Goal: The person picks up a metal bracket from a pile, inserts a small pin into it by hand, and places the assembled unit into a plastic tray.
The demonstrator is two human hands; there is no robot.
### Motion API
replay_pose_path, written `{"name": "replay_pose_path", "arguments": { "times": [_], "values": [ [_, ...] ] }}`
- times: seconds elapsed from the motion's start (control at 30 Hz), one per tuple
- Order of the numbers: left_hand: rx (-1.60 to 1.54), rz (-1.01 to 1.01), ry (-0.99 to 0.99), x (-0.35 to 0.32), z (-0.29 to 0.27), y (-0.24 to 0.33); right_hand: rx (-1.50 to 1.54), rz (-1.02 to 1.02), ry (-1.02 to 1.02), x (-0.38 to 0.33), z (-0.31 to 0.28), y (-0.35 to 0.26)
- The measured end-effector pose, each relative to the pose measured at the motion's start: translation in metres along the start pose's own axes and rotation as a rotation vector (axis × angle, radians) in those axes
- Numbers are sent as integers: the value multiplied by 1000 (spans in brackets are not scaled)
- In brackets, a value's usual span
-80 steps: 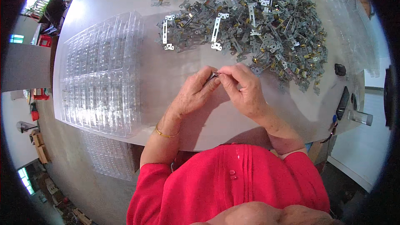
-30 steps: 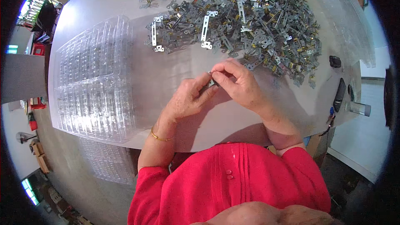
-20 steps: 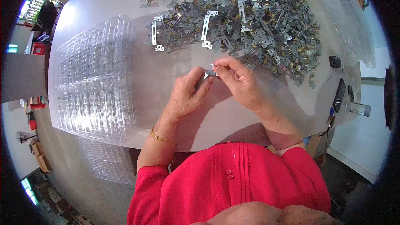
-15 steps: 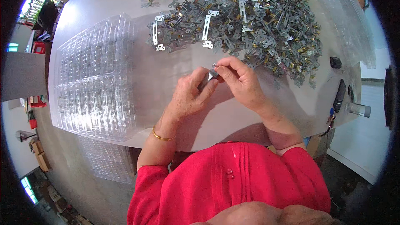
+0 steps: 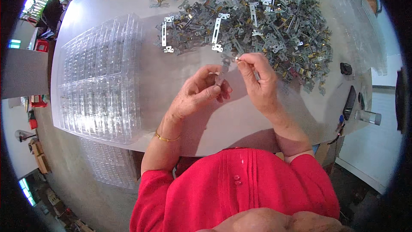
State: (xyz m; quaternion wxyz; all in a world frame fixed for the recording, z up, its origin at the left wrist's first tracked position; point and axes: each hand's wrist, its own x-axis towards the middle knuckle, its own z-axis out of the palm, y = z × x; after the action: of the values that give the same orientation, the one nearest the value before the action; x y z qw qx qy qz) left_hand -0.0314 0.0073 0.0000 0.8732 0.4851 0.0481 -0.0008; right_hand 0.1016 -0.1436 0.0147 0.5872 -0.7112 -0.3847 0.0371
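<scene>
My left hand is closed on a slim grey metal bracket, which stands up from between thumb and fingers and is smeared by motion. Just to the right, my right hand pinches thumb and forefinger together at a tiny bright piece, too small to name. The two hands are apart, over the pale table. Beyond them spreads a big heap of metal brackets, some with brassy parts. Two longer bright brackets lie at its near left side, one of them a white-looking bracket.
Clear plastic compartment trays are stacked on the left of the table, with more clear trays below the edge. Clear plastic sheets lie far right. A black object, a dark tool and a clear cylinder sit at the right edge.
My hands have drawn apart. The bracket in my left hand now points upward, and my right hand has moved slightly up and to the right, still pinching.
</scene>
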Motion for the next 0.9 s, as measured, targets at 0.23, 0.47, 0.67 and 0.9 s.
{"name": "replay_pose_path", "arguments": {
  "times": [0.23,0.47,0.67,0.9],
  "values": [
    [48,114,162,2,-1,4,-53,-16,-187,-5,3,-14],
    [91,136,192,2,-4,-3,-210,-74,-206,-9,6,-12],
    [278,187,207,4,-11,-13,-385,-199,-240,-9,3,-16],
    [579,88,224,5,-6,-4,-359,-237,-257,-4,3,-14]
  ]
}}
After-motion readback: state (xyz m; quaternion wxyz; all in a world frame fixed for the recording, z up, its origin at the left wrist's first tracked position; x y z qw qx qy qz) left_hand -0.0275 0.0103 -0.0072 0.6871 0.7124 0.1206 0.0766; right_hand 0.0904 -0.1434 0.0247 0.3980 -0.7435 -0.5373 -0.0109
